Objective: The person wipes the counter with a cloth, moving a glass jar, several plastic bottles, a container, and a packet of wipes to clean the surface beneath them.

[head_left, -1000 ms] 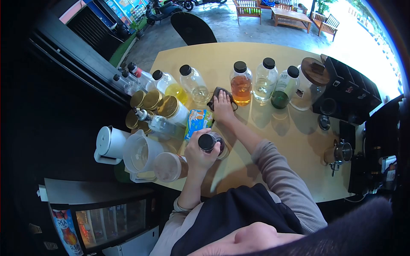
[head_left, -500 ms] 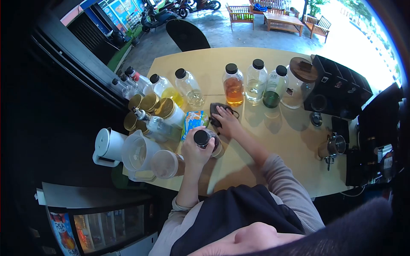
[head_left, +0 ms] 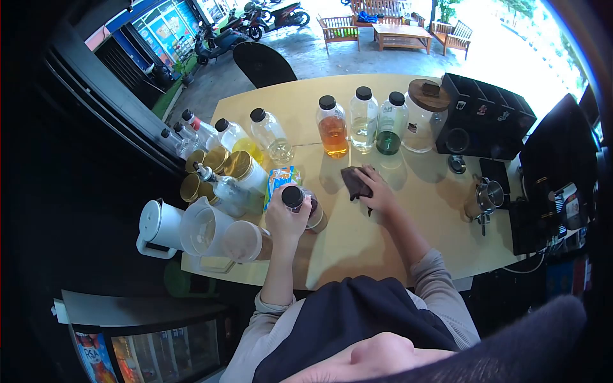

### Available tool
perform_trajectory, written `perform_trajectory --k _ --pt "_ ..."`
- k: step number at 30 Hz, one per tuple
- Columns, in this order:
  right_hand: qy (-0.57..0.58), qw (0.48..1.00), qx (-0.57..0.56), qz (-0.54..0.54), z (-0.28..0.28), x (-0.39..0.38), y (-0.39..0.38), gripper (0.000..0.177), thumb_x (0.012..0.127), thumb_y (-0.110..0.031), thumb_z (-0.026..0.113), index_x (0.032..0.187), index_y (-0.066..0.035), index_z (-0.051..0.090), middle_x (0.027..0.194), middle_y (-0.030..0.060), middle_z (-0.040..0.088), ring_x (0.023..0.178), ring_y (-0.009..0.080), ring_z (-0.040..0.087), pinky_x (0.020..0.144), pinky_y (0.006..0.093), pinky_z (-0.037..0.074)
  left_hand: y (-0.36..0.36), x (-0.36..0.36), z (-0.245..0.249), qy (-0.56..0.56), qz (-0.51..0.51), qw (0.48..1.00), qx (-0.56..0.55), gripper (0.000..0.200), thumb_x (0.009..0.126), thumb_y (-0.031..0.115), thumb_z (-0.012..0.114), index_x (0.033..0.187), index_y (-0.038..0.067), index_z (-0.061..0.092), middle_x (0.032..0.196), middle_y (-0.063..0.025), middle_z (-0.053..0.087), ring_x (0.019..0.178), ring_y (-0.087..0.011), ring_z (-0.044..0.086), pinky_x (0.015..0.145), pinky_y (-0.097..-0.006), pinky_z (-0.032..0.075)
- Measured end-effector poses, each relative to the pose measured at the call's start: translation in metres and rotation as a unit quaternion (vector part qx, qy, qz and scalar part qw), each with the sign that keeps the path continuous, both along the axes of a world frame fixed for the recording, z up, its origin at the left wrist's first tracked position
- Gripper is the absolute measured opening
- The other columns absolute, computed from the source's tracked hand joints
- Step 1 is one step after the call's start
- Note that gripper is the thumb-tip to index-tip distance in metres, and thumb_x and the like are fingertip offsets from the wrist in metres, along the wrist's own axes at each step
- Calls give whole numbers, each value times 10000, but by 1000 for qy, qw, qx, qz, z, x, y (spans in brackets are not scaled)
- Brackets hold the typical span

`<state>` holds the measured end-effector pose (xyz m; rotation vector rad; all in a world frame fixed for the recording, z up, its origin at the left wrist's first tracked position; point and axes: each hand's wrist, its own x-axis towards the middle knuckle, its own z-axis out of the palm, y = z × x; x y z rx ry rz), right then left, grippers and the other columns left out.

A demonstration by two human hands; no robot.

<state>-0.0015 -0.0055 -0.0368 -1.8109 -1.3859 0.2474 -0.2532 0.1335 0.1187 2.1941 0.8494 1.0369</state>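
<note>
My left hand [head_left: 285, 218] is wrapped round a clear bottle [head_left: 315, 219] with a black cap and dark contents, which stands near the front of the table [head_left: 345, 249]. Under my right hand [head_left: 382, 196], a dark cloth [head_left: 353, 182] lies bunched on the tabletop, gripped by the fingers. Just behind the held bottle is a blue and green packet [head_left: 281, 182]. Farther back stand a bottle of amber liquid [head_left: 333, 135], a bottle of clear liquid [head_left: 363, 124] and a bottle with green liquid [head_left: 389, 135], all black-capped.
Gold-lidded jars [head_left: 246, 169], a pump bottle [head_left: 231, 191], a clear pitcher [head_left: 205, 226] and a white jug [head_left: 159, 223] crowd the left side. To the right are a wood-lidded jar [head_left: 421, 127], a black organizer [head_left: 482, 118] and a metal cup [head_left: 488, 195].
My right hand has slid the cloth to the right and slightly nearer me, away from the packet. The left hand still holds the bottle. The whole view has shifted a little.
</note>
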Motion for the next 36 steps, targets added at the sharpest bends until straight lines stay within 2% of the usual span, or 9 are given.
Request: perform_trajectory --k 1,3,7,12,15,18,24,28,36 --pt "-51 995 -22 -85 5 -6 4 853 691 -269 769 1479 -127 475 1558 163 408 1459 360 349 1212 503 258 1 0 0 -3 0 1000 0 401 760 288 769 1082 68 678 993 -139 705 924 -354 696 805 -446 553" --pt "-122 985 -97 -75 9 -17 23 891 735 -343 737 1518 -108 383 1567 163 383 1477 353 311 1221 509 236 2 0 -2 -5 2 1000 -1 404 761 294 768 1082 67 678 985 -141 706 918 -357 697 797 -450 554" --pt "-160 983 -60 -64 9 -44 67 761 798 -419 700 1458 -121 468 1550 148 414 1466 344 332 1227 500 223 3 0 -2 -3 -6 1000 18 411 766 314 762 1080 63 678 972 -146 707 902 -364 699 781 -453 556" --pt "-110 987 -58 103 4 -60 119 467 840 -291 690 1292 -176 662 1494 42 519 1455 292 370 1231 495 228 4 1 -2 -6 -4 1000 14 410 766 318 762 1075 62 679 965 -146 709 895 -366 699 777 -450 556" --pt "-58 988 -42 135 5 -65 110 365 828 -233 707 1190 -191 729 1450 20 567 1442 274 402 1232 488 237 2 1 -3 -8 2 1000 16 409 764 318 765 1071 62 681 958 -147 712 890 -363 702 775 -448 557" --pt "-56 977 -79 188 1 -56 83 416 824 -236 728 1238 -201 706 1477 28 542 1455 303 382 1220 517 238 4 1 -6 -13 8 1000 20 412 758 316 771 1069 61 681 949 -150 713 883 -356 705 776 -442 557" --pt "-39 989 -44 132 18 -38 11 351 856 -131 707 1200 -198 727 1436 23 578 1424 251 430 1211 479 292 -3 -1 -1 -9 5 1000 4 347 796 205 749 1097 49 674 968 -167 712 901 -335 708 816 -423 550" --pt "-39 993 -58 96 24 -19 -12 287 880 -192 703 1164 -206 741 1433 16 579 1419 250 431 1215 451 301 -8 -1 3 -3 26 1000 0 347 796 215 748 1093 51 674 986 -167 707 921 -333 704 826 -425 546" --pt "-87 994 -62 3 4 -21 53 388 911 -218 661 1299 -215 665 1515 31 495 1452 276 378 1219 479 274 -1 0 -10 -37 23 999 0 353 779 237 754 1076 61 680 977 -151 707 916 -323 707 825 -407 546"
